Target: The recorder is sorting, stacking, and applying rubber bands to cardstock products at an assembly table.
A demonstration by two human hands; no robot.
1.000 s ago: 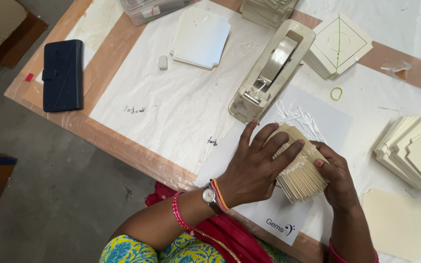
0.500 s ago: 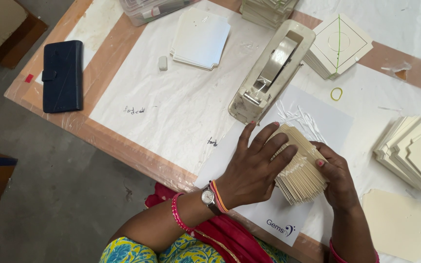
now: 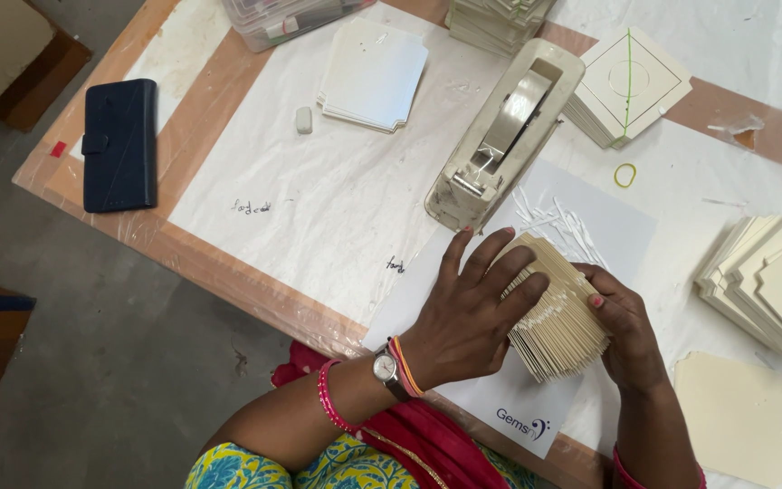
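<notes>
- Both hands clamped on one stack of cream cards (image 3: 558, 312), held between them just above the desk (image 3: 337, 208).
- Left hand (image 3: 472, 312): palm and spread fingers pressed flat over the stack's top and near side.
- Right hand (image 3: 626, 330): gripping the stack's opposite side, thumb on the edge; card edges fan out below between the two hands.
- Under the hands: a pale sheet (image 3: 590, 226) with short white tape strips (image 3: 554, 217) stuck to it just beyond the stack.
- Just ahead of the left hand's fingertips: beige tape dispenser (image 3: 504, 136), near but not touching.
- Ahead of the right hand: yellow rubber band (image 3: 624, 175), then a card pile with green lines drawn on top (image 3: 631, 86).
- Right of the right hand: fanned pile of cream cards (image 3: 771, 281); one loose card (image 3: 739, 417) near the wrist.
- Far left of the left hand: dark phone case (image 3: 119, 145), small eraser (image 3: 304, 119), white card pile (image 3: 373, 72).
</notes>
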